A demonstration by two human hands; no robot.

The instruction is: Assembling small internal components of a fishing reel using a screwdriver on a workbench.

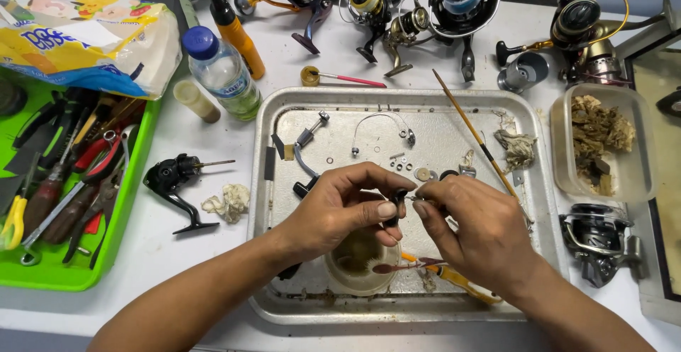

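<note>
Fingers (386,210) of the left hand (340,210) pinch a small black reel part (399,199) at the centre of the frame, holding it upright between thumb and forefinger. Fingers of the right hand (482,231) close narrowly on a thin metal piece (413,199) that touches the black part from the right; what that piece is cannot be told. Both hands hover over a metal tray (269,182) on the white desk (177,146). Below the hands, in the tray, sit a round cup of murky liquid (351,270) and an orange-handled brush (454,281). Small washers and screws (401,159), a curved wire bail (383,121) and a long thin wooden stick (475,135) lie in the upper half of the tray. At centre left on the desk lies a black reel body (174,182) beside a crumpled tissue (228,201). A green tool tray (113,238) with pliers and screwdrivers fills the left edge. A water bottle (223,75) stands at upper left, several fishing reels (425,11) line the top edge, and a clear plastic tub of scraps (603,139) sits at the right.
</note>
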